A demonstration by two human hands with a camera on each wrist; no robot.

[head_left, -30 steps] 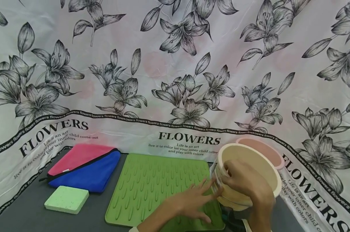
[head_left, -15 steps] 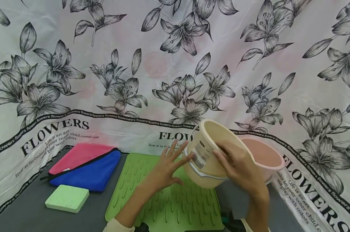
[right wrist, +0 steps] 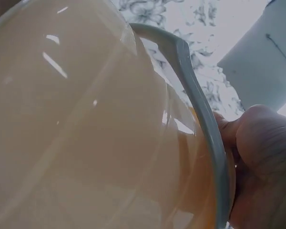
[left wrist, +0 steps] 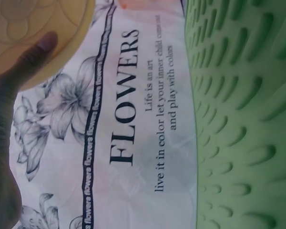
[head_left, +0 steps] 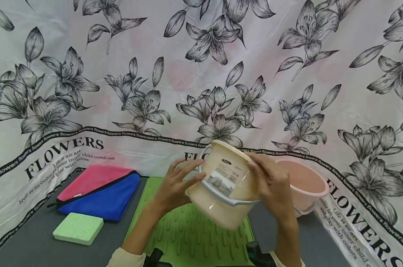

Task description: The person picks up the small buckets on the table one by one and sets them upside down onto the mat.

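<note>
A cream plastic bucket (head_left: 218,207) with a grey handle (head_left: 226,198) and a printed label (head_left: 225,174) is tilted over the green mat (head_left: 201,237). At its rim, my right hand (head_left: 271,181) grips the bucket from the right, thumb on the outer wall. My left hand (head_left: 176,185) holds its lower left side, fingertips near the handle. In the left wrist view the left thumb (left wrist: 35,55) lies across the bucket's patterned base (left wrist: 19,24). The right wrist view shows the bucket wall (right wrist: 86,119) up close, with the right hand (right wrist: 262,157) behind the handle.
Behind the right hand stands a pink bucket (head_left: 308,178). A pink and blue zippered pouch (head_left: 98,196) and a light green sponge block (head_left: 78,228) lie on the dark table (head_left: 31,244) at left. A flower-printed sheet (head_left: 148,122) hangs behind.
The cream bucket has come up and left from beside the pink bucket, its label turning forward. My right hand moved with it; my left hand rose from over the mat to the bucket.
</note>
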